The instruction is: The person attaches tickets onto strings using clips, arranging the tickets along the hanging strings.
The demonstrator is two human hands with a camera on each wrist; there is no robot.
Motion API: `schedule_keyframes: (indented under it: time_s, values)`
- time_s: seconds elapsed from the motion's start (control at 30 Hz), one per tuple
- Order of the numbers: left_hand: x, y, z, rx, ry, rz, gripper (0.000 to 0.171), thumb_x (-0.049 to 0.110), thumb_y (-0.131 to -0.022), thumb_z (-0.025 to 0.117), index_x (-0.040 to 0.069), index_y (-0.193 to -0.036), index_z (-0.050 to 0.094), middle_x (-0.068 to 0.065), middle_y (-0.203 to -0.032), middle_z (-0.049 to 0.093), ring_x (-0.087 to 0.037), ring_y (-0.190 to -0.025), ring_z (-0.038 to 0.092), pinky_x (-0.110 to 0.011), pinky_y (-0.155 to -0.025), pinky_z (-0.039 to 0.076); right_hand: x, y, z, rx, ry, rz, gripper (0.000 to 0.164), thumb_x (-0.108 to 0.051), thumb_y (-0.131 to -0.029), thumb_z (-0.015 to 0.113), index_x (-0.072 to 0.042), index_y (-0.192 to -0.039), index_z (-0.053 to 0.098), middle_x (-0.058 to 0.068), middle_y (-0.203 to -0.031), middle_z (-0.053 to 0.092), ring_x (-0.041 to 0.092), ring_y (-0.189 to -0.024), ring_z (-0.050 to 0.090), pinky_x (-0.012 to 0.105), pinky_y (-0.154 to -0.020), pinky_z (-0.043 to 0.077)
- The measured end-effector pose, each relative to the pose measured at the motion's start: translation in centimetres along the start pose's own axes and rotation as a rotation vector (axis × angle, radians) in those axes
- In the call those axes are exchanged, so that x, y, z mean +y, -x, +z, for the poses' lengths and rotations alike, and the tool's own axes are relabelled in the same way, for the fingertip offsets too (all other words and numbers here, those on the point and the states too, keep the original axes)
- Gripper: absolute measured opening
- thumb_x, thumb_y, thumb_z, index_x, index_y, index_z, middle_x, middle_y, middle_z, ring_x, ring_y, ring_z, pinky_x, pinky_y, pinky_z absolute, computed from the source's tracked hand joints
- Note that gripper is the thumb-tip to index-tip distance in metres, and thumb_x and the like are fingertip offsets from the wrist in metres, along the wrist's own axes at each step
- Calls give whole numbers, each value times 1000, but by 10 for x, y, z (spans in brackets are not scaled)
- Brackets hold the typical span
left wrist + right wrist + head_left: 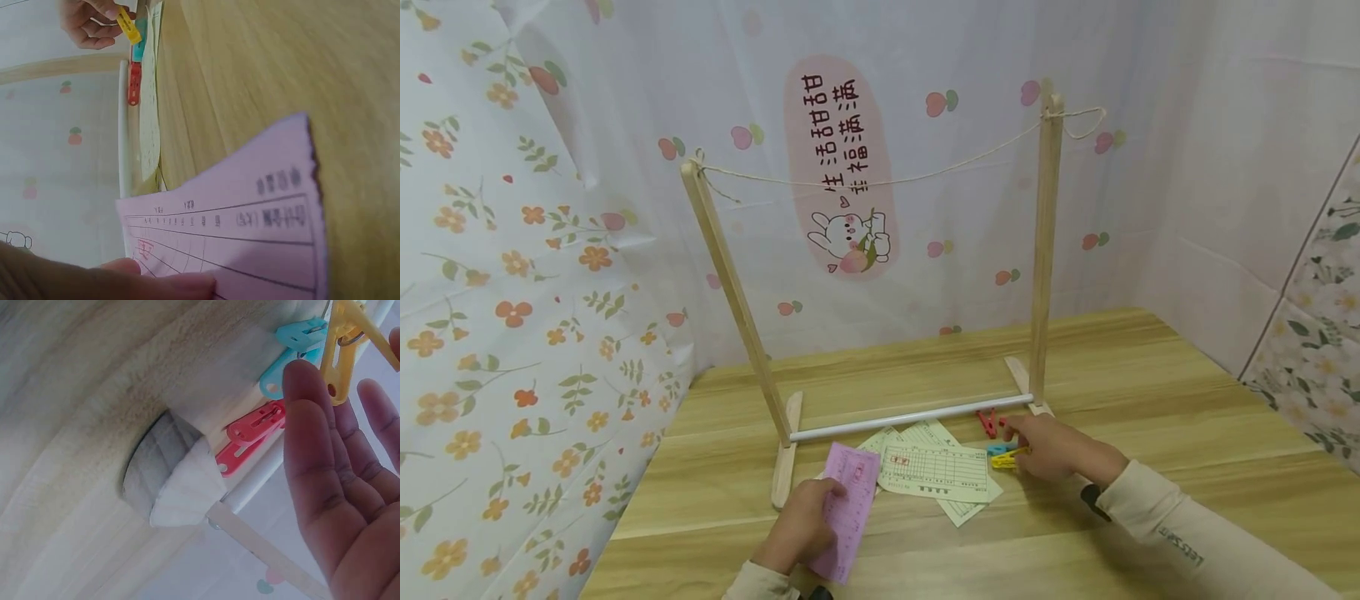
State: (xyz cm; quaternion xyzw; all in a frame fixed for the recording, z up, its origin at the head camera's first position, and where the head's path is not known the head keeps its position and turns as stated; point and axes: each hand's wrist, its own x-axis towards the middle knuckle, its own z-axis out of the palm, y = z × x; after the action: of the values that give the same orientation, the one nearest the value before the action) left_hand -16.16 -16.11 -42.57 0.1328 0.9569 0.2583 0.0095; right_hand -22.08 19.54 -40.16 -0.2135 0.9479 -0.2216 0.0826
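My left hand [803, 523] holds a pink printed slip [857, 512] by its left side, thumb on top, at the table's front left. In the left wrist view the slip [250, 219] is raised at an angle above the wood, its torn edge outward. Over on the right, my right hand [1054, 448] pinches a yellow clothespin [1004, 461], its thumb mostly cut off in the right wrist view. Just beyond that pin [340, 359] are a light blue clothespin [303, 344] and a red clothespin [255, 428]. Several pale green slips [936, 473] lie overlapping between my hands.
Behind the slips stands a wooden frame with a left post [730, 292], a right post [1045, 267] and a white bottom rod [910, 417]. A sagging string [925, 175] joins the post tops. Patterned curtains [985, 217] border the wooden table [700, 517].
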Motion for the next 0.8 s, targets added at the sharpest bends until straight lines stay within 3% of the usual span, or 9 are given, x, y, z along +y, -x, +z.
schedule_keyframes:
  time_s: [0.23, 0.5, 0.63, 0.8]
  values:
    - [0, 1, -3, 39, 6, 34, 52, -16, -43, 61, 1, -92, 64, -11, -91, 54, -27, -84, 51, -40, -72, 48, 2, -1, -5, -16, 16, -29, 23, -3, -78, 63, -6, -100, 58, 5, -88, 58, 18, -78, 52, 38, -67, 47]
    - [0, 0, -8, 62, 22, 37, 38, -12, -53, 59, 6, -86, 67, -13, -92, 63, -19, -77, 54, -27, -58, 46, 4, -3, -8, 24, 40, -127, 17, -4, -82, 60, -7, -99, 57, -3, -74, 47, 11, -58, 38, 27, -53, 34]
    - [0, 0, -12, 61, 68, 64, 32, -11, -60, 57, 4, -87, 68, -12, -90, 63, -12, -62, 50, -21, -46, 42, 3, -4, -9, 23, 22, -145, 18, -5, -82, 60, -7, -100, 56, -1, -81, 51, 11, -60, 40, 28, -57, 37]
    - [1, -3, -16, 77, 99, 106, 36, -13, -60, 52, 4, -88, 67, -6, -79, 59, -3, -47, 39, -19, -37, 35, 3, -6, -14, 28, 14, -190, 18, -4, -82, 60, -5, -100, 57, 4, -88, 55, 13, -67, 44, 31, -62, 41]
